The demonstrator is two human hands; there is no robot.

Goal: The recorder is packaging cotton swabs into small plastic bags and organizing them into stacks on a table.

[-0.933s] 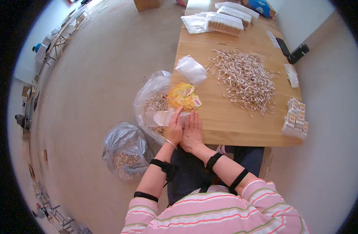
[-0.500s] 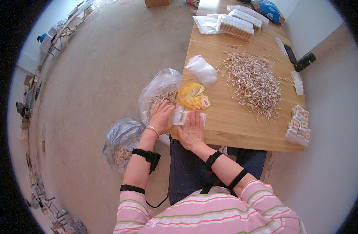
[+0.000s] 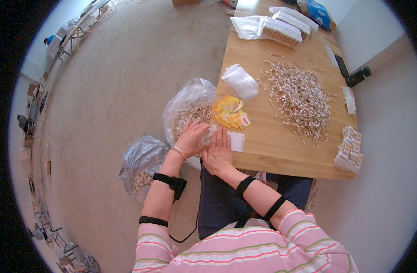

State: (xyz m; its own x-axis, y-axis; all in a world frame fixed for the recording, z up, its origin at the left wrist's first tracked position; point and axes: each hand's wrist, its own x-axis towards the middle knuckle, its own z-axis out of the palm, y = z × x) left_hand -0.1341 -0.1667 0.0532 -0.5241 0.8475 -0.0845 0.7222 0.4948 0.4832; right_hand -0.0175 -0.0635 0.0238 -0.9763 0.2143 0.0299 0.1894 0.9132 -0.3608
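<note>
At the table's near left corner, a small clear bag of cotton swabs (image 3: 208,138) lies between my hands. My left hand (image 3: 190,140) grips the bag's outer end, just past the table edge; its thumb is partly hidden. Laid flat across the bag's other end, my right hand (image 3: 218,154) has its fingers straight and close together. A white card-like piece (image 3: 236,141) shows to the right of those fingers. Just beyond lie yellow printed cards (image 3: 230,112) in a loose heap and a stack of clear empty bags (image 3: 241,82).
Loose cotton swabs (image 3: 299,98) form a big pile mid-table. Filled packs (image 3: 349,150) stand at the right edge, more packs (image 3: 281,31) at the far end. A black bottle (image 3: 358,76) lies by the wall. Plastic sacks (image 3: 190,98) of swabs sit on the floor at left.
My right hand has slid left, nearer my left hand, uncovering the white piece. The swab bag has shifted left, past the table edge. The view has shifted slightly.
</note>
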